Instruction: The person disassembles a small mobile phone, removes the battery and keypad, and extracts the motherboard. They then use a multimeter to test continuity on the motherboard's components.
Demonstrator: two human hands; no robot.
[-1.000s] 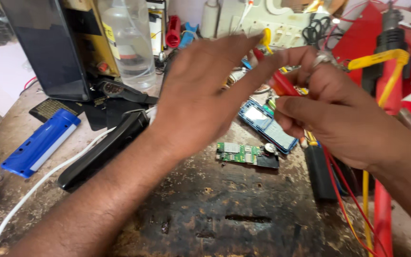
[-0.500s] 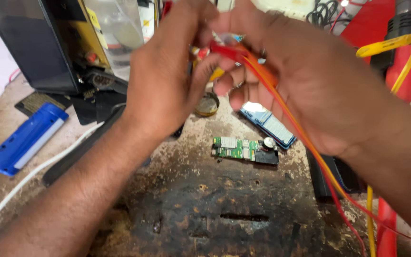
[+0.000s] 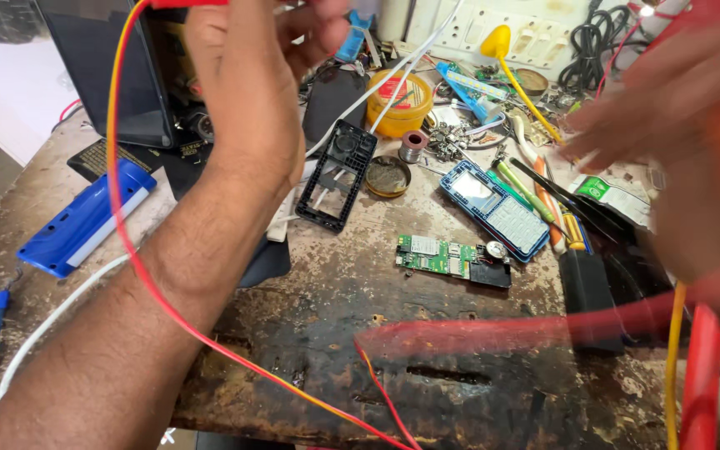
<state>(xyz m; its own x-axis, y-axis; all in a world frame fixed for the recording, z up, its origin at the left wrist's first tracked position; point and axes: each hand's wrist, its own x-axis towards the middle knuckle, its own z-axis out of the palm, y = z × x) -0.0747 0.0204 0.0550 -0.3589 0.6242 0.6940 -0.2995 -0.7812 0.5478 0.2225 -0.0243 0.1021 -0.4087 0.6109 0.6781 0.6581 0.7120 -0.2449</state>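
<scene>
Gripping thin red wire, left hand fisted; right hand blurred, grip untellable, above scarred bench.

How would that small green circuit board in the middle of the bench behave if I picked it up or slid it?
The green circuit board looks thin and flat, so probably light and stiff, though fragile where parts are soldered on. It lies flat on the rough, stained bench, so a push would likely make it scrape, not roll. The round part at its right end may catch.
</scene>
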